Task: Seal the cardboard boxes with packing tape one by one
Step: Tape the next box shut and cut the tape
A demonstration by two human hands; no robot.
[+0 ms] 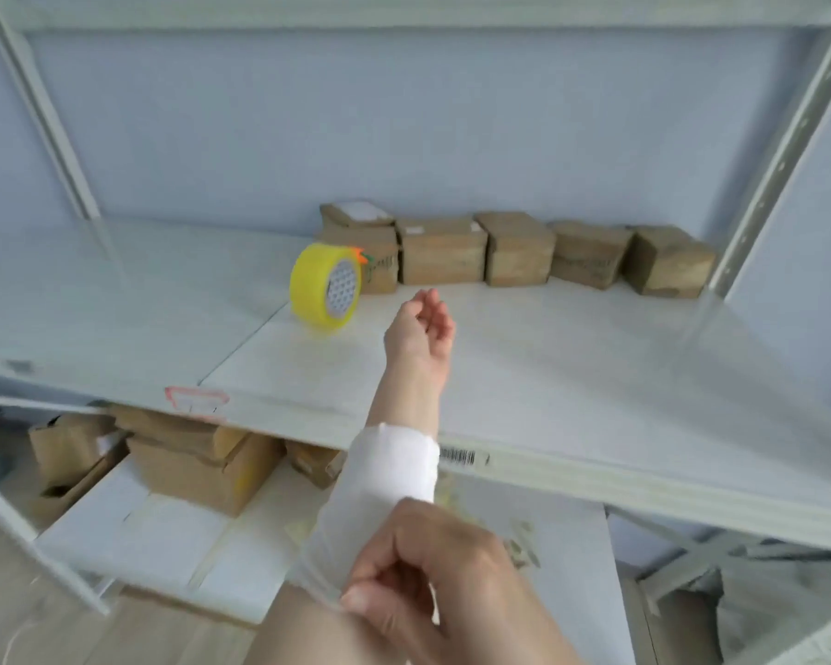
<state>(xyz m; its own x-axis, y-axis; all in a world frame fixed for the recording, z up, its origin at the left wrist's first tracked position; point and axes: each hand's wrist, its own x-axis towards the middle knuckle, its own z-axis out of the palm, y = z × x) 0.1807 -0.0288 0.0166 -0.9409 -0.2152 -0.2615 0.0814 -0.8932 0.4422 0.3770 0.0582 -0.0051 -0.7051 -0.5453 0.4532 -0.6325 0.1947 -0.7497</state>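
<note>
The boxes (442, 254) are sitting in a row along the back of the shelf (596, 376), against the blue wall (404, 127). Their flaps are lying down. At the row's left end a smaller box (356, 214) is resting on top of another, with something white showing on its top.

The tape (325, 285), a yellow roll, is standing on its edge just in front of the leftmost box, its open core facing the camera. An orange and green piece is sticking out at its upper right. Whether the roll is touching the box cannot be told.

The left hand (421, 331) is hovering over the shelf, near the tape's right side and short of the boxes. Its grip is loose, the fingers lightly curled and holding nothing. A white sleeve (385, 477) is covering the forearm behind it.

The right hand (433, 573) is low in the view, beside the left elbow. Its grip is narrow, thumb and fingers pinching the lower edge of the sleeve.

A barcode (456, 456) and a red-edged label (195, 400) are sticking to the shelf's front lip. Below it, on the lower shelf (164, 535), several larger cartons (202, 467) are lying with their flaps open.
</note>
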